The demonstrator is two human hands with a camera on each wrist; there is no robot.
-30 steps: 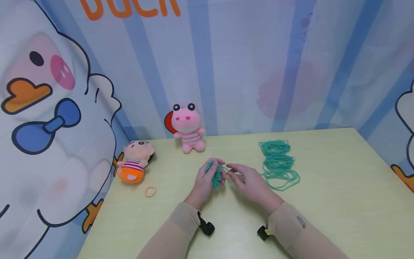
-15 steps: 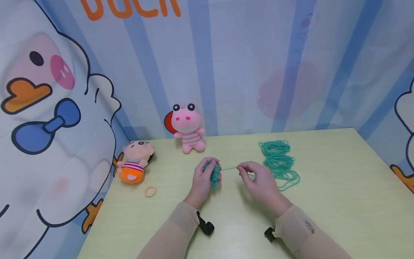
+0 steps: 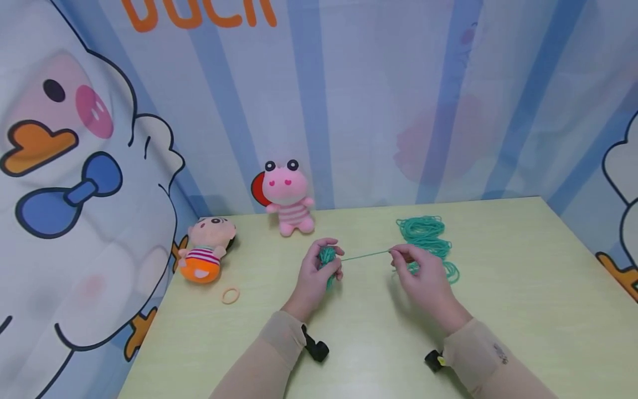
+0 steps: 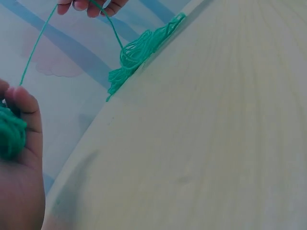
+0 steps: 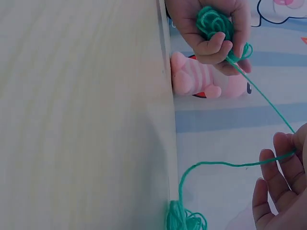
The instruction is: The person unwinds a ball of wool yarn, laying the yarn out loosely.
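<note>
My left hand (image 3: 314,274) grips a small bundle of green yarn (image 3: 327,256), its fingers and thumb curled round the loops. One taut strand (image 3: 366,255) runs from that bundle across to my right hand (image 3: 423,276), which pinches it between thumb and forefinger. Beyond the pinch, in the right wrist view, the slack yarn (image 5: 216,163) drops in a curve to the pile on the table. That looped pile of green yarn (image 3: 423,230) lies behind my right hand, which partly hides its near end.
A pink striped plush toy (image 3: 294,216) stands at the table's back edge. To the left sit a plush doll in orange shorts (image 3: 201,266) and a peach-coloured ring (image 3: 230,296). Printed cloth (image 3: 359,111) hangs behind the pale table (image 3: 523,310).
My right hand has moved right, away from the left, drawing the strand between them longer and straight. My left hand has turned slightly with its bundle and stays in about the same place.
</note>
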